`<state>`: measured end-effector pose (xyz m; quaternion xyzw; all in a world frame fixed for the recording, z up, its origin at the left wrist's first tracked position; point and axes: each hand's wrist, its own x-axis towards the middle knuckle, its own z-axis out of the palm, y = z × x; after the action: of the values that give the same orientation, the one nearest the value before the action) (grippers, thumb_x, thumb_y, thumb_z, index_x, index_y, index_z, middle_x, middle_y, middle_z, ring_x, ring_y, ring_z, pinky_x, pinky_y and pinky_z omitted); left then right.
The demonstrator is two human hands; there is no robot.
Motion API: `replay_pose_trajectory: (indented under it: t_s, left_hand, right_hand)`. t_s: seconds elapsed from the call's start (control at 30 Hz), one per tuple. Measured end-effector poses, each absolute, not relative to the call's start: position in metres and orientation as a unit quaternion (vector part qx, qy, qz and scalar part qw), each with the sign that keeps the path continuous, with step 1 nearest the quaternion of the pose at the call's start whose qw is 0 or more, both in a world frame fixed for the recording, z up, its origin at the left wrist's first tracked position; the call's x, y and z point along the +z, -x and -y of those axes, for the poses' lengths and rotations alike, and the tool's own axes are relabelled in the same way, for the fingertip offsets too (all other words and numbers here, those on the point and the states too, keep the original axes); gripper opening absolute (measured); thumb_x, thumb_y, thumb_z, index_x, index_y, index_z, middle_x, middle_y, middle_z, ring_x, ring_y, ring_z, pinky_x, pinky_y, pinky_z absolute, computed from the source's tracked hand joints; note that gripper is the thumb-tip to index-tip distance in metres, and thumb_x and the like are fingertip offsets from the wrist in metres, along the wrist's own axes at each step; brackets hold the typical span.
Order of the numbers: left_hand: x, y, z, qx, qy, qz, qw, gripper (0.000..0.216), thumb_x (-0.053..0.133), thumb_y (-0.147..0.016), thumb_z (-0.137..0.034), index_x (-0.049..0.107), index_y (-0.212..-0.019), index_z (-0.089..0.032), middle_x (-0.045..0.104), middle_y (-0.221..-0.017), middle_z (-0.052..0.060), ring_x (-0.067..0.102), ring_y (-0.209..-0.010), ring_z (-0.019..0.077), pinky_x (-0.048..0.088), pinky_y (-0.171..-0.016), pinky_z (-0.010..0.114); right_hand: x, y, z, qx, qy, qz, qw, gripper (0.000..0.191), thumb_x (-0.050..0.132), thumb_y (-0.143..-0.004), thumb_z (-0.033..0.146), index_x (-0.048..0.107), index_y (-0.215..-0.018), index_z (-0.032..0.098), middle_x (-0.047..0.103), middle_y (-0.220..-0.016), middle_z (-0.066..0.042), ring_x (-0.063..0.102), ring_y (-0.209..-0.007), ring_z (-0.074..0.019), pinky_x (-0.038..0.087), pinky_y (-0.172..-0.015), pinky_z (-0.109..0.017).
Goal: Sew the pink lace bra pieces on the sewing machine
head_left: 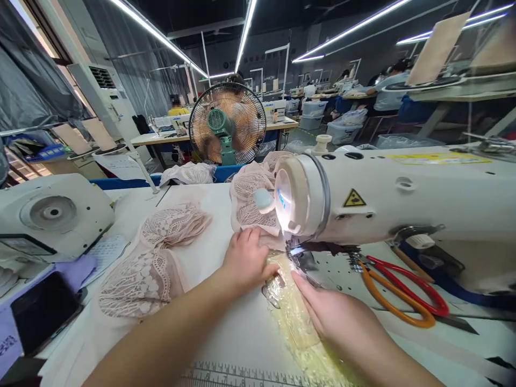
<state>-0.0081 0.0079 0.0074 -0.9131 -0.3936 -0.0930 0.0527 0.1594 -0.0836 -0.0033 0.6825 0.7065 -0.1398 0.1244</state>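
Observation:
The pale pink lace bra piece [252, 201] lies on the white table, its near edge under the lit needle area of a sewing machine [379, 193]. My left hand [246, 258] is on that edge, fingers bent over the cloth and thumb towards the needle. Close to the presser foot [296, 251], my right hand [338, 312] lies flat with its visible finger stretched forward; its other fingers are hidden. Between my hands runs a yellowish strip under shiny clear plastic [300, 317]. Another folded lace bra piece [149, 263] rests left of my left arm.
Orange- and red-handled scissors [403, 295] lie right of my right hand. A printed ruler scale [242, 375] runs along the near edge. A phone [46, 306] and another machine head [56, 215] are at left. A fan [228, 123] stands beyond the table; people work farther back.

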Motion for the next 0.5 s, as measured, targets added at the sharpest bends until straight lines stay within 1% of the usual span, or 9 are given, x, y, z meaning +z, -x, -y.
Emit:
replay_pose_trajectory:
  t_s: [0.07, 0.17, 0.27, 0.33, 0.37, 0.4, 0.43, 0.5]
  left_hand:
    - [0.013, 0.006, -0.009, -0.072, 0.879, 0.472, 0.003, 0.039, 0.054, -0.083, -0.052, 0.069, -0.092, -0.016, 0.048, -0.129, 0.015, 0.046, -0.117, 0.0339, 0.044, -0.093, 0.047]
    - [0.022, 0.001, -0.021, -0.040, 0.860, 0.505, -0.063, 0.042, 0.047, -0.087, -0.051, 0.071, -0.091, -0.016, 0.053, -0.124, 0.014, 0.053, -0.110, 0.0308, 0.046, -0.091, 0.041]
    - [0.026, -0.006, -0.042, -0.027, 0.862, 0.501, -0.070, 0.044, 0.042, -0.090, -0.045, 0.071, -0.090, -0.012, 0.061, -0.110, 0.016, 0.057, -0.104, 0.0293, 0.047, -0.090, 0.038]
    - [0.023, -0.012, -0.057, -0.038, 0.863, 0.499, -0.070, 0.042, 0.042, -0.091, -0.041, 0.070, -0.092, -0.010, 0.064, -0.104, 0.016, 0.058, -0.103, 0.0291, 0.047, -0.089, 0.038]
    - [0.019, -0.015, -0.064, -0.047, 0.865, 0.495, -0.072, 0.040, 0.044, -0.090, -0.040, 0.069, -0.098, -0.009, 0.064, -0.106, 0.016, 0.057, -0.105, 0.0292, 0.046, -0.091, 0.037]
    - [0.015, -0.017, -0.070, -0.056, 0.868, 0.488, -0.074, 0.039, 0.047, -0.089, -0.038, 0.066, -0.106, -0.008, 0.063, -0.112, 0.016, 0.055, -0.110, 0.0291, 0.045, -0.094, 0.036]
    - [0.011, -0.019, -0.076, -0.066, 0.872, 0.478, -0.077, 0.042, 0.050, -0.088, -0.037, 0.060, -0.115, -0.008, 0.059, -0.121, 0.015, 0.052, -0.115, 0.0284, 0.042, -0.097, 0.035]
    - [0.001, -0.021, -0.088, -0.080, 0.892, 0.437, -0.084, 0.054, 0.055, -0.086, -0.035, 0.045, -0.132, -0.008, 0.047, -0.137, 0.014, 0.042, -0.126, 0.0260, 0.034, -0.105, 0.033]
  right_hand:
    - [-0.006, -0.162, 0.085, -0.141, -0.678, -0.712, 0.118, 0.059, 0.032, -0.089, 0.020, 0.022, -0.147, 0.024, 0.069, -0.076, -0.006, 0.062, -0.064, -0.0230, 0.022, -0.047, -0.030]
    - [-0.012, -0.166, 0.086, -0.146, -0.671, -0.719, 0.101, 0.055, 0.026, -0.092, 0.021, 0.025, -0.147, 0.024, 0.069, -0.076, -0.006, 0.062, -0.066, -0.0229, 0.026, -0.049, -0.029]
    - [-0.021, -0.174, 0.087, -0.159, -0.655, -0.734, 0.084, 0.055, 0.022, -0.092, 0.024, 0.023, -0.147, 0.024, 0.070, -0.077, -0.006, 0.063, -0.066, -0.0230, 0.032, -0.050, -0.029]
    - [-0.029, -0.180, 0.087, -0.163, -0.646, -0.743, 0.065, 0.055, 0.020, -0.092, 0.026, 0.024, -0.147, 0.023, 0.071, -0.080, -0.007, 0.064, -0.066, -0.0228, 0.037, -0.051, -0.029]
    - [-0.033, -0.183, 0.088, -0.159, -0.646, -0.745, 0.055, 0.055, 0.019, -0.093, 0.027, 0.025, -0.147, 0.024, 0.071, -0.084, -0.007, 0.065, -0.067, -0.0228, 0.039, -0.052, -0.029]
    - [-0.037, -0.186, 0.088, -0.151, -0.646, -0.747, 0.046, 0.055, 0.017, -0.093, 0.028, 0.026, -0.146, 0.024, 0.072, -0.088, -0.008, 0.065, -0.068, -0.0228, 0.041, -0.052, -0.029]
    - [-0.040, -0.188, 0.088, -0.143, -0.647, -0.748, 0.039, 0.054, 0.017, -0.093, 0.029, 0.027, -0.146, 0.025, 0.072, -0.092, -0.008, 0.066, -0.069, -0.0228, 0.042, -0.052, -0.029]
    - [-0.044, -0.191, 0.089, -0.131, -0.646, -0.751, 0.033, 0.054, 0.016, -0.093, 0.032, 0.026, -0.147, 0.027, 0.072, -0.098, -0.007, 0.067, -0.071, -0.0227, 0.045, -0.052, -0.029]
